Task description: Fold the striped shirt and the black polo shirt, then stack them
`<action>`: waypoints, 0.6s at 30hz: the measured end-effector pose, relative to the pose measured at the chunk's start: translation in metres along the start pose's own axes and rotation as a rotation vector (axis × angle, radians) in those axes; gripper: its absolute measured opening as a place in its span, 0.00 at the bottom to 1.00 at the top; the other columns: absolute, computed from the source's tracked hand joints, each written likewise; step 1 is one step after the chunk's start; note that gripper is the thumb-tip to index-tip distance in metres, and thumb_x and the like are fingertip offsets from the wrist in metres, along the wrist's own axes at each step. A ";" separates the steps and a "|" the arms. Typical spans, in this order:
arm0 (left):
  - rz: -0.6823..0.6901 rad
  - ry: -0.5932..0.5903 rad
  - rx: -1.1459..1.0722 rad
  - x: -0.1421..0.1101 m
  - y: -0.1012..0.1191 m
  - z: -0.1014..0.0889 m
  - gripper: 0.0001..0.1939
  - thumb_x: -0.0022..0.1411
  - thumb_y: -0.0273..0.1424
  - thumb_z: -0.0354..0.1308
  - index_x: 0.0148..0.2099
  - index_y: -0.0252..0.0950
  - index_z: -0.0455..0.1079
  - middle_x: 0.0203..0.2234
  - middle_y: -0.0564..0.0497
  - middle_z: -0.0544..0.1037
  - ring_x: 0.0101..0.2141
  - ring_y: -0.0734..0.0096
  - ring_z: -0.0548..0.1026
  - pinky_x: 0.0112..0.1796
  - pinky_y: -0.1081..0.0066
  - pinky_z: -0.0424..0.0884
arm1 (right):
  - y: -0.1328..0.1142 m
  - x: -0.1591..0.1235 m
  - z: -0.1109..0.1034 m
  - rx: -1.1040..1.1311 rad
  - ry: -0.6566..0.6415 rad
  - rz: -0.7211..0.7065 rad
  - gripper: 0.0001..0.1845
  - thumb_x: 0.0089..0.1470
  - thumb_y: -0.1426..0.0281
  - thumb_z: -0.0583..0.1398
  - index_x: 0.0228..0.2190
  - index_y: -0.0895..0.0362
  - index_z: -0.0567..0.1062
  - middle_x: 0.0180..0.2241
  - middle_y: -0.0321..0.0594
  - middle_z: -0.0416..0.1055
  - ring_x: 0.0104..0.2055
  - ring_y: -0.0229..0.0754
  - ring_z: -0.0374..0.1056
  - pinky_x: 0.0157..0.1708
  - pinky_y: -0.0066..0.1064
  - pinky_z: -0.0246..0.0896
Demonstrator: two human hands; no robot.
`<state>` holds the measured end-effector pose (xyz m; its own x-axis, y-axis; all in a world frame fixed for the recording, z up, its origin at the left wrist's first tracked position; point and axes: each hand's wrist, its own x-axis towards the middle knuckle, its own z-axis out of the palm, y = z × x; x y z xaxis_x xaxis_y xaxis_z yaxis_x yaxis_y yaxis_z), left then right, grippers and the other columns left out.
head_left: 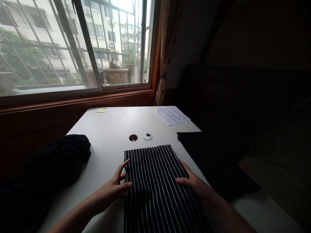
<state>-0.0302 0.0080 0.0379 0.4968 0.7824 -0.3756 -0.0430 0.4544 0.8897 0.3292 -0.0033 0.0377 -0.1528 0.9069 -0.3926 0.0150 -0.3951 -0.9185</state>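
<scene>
A black cloth with thin white stripes (155, 181) lies folded flat in a long rectangle on the white table, running out of view at the bottom. At its left edge is my left hand (116, 184), fingers spread, with the index fingertip and thumb resting on the stripes. My right hand (193, 181) touches the opposite edge, its thumb on top and its index finger stretched along the side. The other right fingers are mostly hidden. Neither hand is closed around the cloth.
A dark bunched garment (70, 155) lies on the left of the white table (116, 121). Black fabric (206, 158) hangs over the right edge. Beyond the striped cloth are a cable hole (133, 138), its round white cover (147, 137), printed sheets (173, 116) and yellow sticky notes (101, 110).
</scene>
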 end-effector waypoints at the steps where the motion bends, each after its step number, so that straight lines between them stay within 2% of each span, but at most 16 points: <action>1: 0.036 0.004 0.060 0.004 -0.002 0.001 0.47 0.61 0.39 0.65 0.71 0.58 0.38 0.67 0.42 0.58 0.57 0.51 0.72 0.53 0.47 0.70 | -0.001 0.002 0.001 0.001 0.002 -0.011 0.53 0.49 0.63 0.66 0.68 0.48 0.45 0.64 0.47 0.61 0.62 0.54 0.64 0.61 0.47 0.58; 5: 0.180 0.067 0.286 0.025 -0.008 0.008 0.45 0.60 0.39 0.66 0.72 0.52 0.46 0.70 0.45 0.52 0.66 0.48 0.58 0.61 0.46 0.59 | -0.001 0.009 0.002 -0.060 0.036 -0.084 0.50 0.51 0.63 0.63 0.69 0.48 0.46 0.66 0.43 0.58 0.65 0.53 0.60 0.64 0.45 0.55; 9: 0.245 0.062 0.291 0.042 -0.010 0.022 0.44 0.59 0.31 0.64 0.72 0.49 0.48 0.70 0.47 0.53 0.66 0.50 0.57 0.63 0.48 0.57 | 0.004 0.010 -0.008 -0.134 0.059 -0.154 0.48 0.53 0.62 0.61 0.69 0.47 0.46 0.69 0.37 0.52 0.68 0.51 0.54 0.66 0.46 0.51; 13: 0.349 0.014 0.278 0.054 -0.011 0.045 0.46 0.56 0.24 0.62 0.72 0.47 0.48 0.70 0.48 0.53 0.68 0.52 0.53 0.65 0.49 0.51 | 0.001 -0.002 -0.027 -0.181 0.124 -0.234 0.48 0.52 0.61 0.62 0.69 0.46 0.48 0.71 0.33 0.46 0.71 0.49 0.45 0.70 0.45 0.38; 18: 0.415 -0.061 0.235 0.073 -0.008 0.079 0.47 0.54 0.20 0.60 0.72 0.48 0.48 0.70 0.49 0.53 0.68 0.51 0.51 0.66 0.48 0.49 | -0.015 -0.027 -0.065 -0.322 0.253 -0.283 0.47 0.52 0.58 0.62 0.68 0.42 0.49 0.71 0.29 0.44 0.72 0.51 0.39 0.71 0.48 0.30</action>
<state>0.0751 0.0281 0.0240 0.5297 0.8475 0.0334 -0.0550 -0.0050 0.9985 0.3976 -0.0126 0.0593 0.0489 0.9949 -0.0879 0.3178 -0.0989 -0.9430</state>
